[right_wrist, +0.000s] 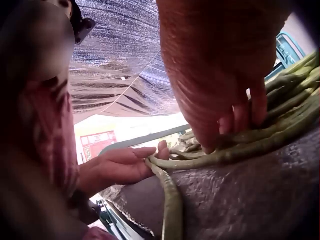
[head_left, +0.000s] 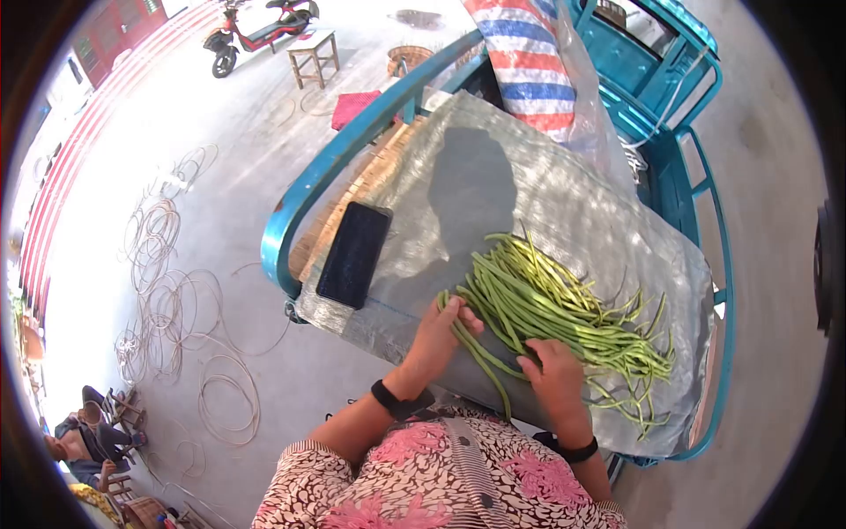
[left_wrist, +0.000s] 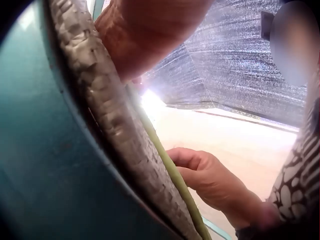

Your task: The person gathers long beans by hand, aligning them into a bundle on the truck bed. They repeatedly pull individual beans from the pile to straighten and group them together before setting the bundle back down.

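A heap of long green beans (head_left: 546, 300) lies on a grey woven plastic sheet (head_left: 608, 229) in front of me. My left hand (head_left: 441, 331) pinches a few long beans near one end, at the left of the heap; their stalks trail toward the sheet's near edge. At the heap's near side, my right hand (head_left: 557, 379) has its thumb and fingers bent at the beans. In the right wrist view, the thumb of the right hand (right_wrist: 220, 75) meets a bean and the other fingers curl behind it. A single bean (left_wrist: 172, 172) runs along the sheet's edge in the left wrist view.
A dark phone (head_left: 355, 256) lies on the sheet to the left. Blue metal rails (head_left: 335, 145) border the cart bed. A striped bag (head_left: 533, 66) stands at its far end. Coiled cord (head_left: 167, 300) covers the ground on the left, and a seated person (head_left: 88, 441) is lower left.
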Available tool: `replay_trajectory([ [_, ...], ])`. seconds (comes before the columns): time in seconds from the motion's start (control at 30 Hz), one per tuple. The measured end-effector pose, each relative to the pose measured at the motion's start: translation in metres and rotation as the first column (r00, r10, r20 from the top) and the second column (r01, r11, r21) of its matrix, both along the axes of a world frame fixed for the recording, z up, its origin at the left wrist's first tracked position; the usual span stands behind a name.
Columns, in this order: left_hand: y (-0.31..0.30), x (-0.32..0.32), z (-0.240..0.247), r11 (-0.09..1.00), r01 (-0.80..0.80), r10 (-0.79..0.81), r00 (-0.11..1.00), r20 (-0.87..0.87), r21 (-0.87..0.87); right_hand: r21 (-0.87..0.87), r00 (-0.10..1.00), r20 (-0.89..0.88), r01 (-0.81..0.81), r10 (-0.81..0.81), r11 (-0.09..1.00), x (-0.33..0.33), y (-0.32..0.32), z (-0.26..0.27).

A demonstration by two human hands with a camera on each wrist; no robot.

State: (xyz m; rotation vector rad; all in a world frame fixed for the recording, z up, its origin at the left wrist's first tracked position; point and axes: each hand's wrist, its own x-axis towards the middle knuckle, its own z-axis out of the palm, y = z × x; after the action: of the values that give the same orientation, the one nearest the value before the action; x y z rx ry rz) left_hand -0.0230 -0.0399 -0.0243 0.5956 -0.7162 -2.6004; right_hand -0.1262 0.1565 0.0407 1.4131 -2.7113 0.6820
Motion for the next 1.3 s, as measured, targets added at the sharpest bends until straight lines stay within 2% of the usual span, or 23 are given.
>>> replay_trajectory([
  [0.03, 0.003, 0.0, 0.0, 1.0, 0.002, -0.002, 1.0, 0.017, -0.016, 0.036, 1.0, -0.007, -0.007, 0.007, 0.999, 0.002, -0.001, -0.006],
  [0.2, 0.009, -0.001, 0.004, 0.988, 0.011, 0.004, 0.995, 0.095, -0.153, -0.103, 0.997, 0.065, 0.035, -0.029, 0.994, 0.007, -0.003, -0.013],
  [0.33, 0.013, -0.003, 0.005, 0.983, 0.004, 0.007, 0.998, 0.061, -0.181, -0.166, 0.971, 0.235, 0.002, 0.038, 0.986, 0.017, -0.002, -0.001],
  [0.43, 0.012, -0.005, 0.003, 0.99, 0.006, -0.006, 1.0, 0.001, -0.142, -0.14, 0.941, 0.323, -0.056, 0.099, 0.989, 0.021, -0.002, 0.001],
  [0.53, 0.007, -0.002, 0.004, 0.996, 0.07, -0.073, 0.996, -0.06, -0.046, -0.153, 0.98, 0.162, -0.086, 0.111, 0.984, 0.02, -0.007, 0.001],
  [0.67, 0.002, 0.004, 0.003, 0.993, 0.121, -0.12, 0.989, -0.091, 0.005, -0.053, 0.957, 0.103, -0.267, 0.271, 0.962, 0.021, -0.003, 0.0],
  [0.87, -0.001, 0.005, 0.0, 0.991, 0.123, -0.117, 0.986, -0.121, 0.043, -0.045, 0.987, 0.093, -0.129, 0.133, 0.991, 0.017, -0.001, -0.006],
  [1.07, 0.002, 0.004, -0.004, 0.995, 0.09, -0.083, 0.986, -0.145, 0.048, -0.042, 0.985, 0.111, -0.131, 0.135, 0.991, 0.02, -0.004, -0.007],
  [1.17, 0.003, 0.003, -0.019, 0.995, 0.098, -0.1, 0.979, -0.179, -0.021, -0.153, 0.976, 0.215, 0.012, 0.022, 0.988, 0.024, -0.007, 0.001],
  [1.27, 0.009, 0.003, -0.012, 0.993, 0.062, -0.074, 0.99, -0.123, -0.098, 0.01, 0.996, -0.044, 0.079, -0.079, 0.997, 0.015, -0.006, -0.012],
  [1.3, 0.011, 0.004, -0.01, 0.99, 0.032, -0.047, 0.993, -0.11, -0.137, 0.027, 0.995, -0.052, 0.092, -0.09, 0.995, 0.015, -0.007, -0.014],
])
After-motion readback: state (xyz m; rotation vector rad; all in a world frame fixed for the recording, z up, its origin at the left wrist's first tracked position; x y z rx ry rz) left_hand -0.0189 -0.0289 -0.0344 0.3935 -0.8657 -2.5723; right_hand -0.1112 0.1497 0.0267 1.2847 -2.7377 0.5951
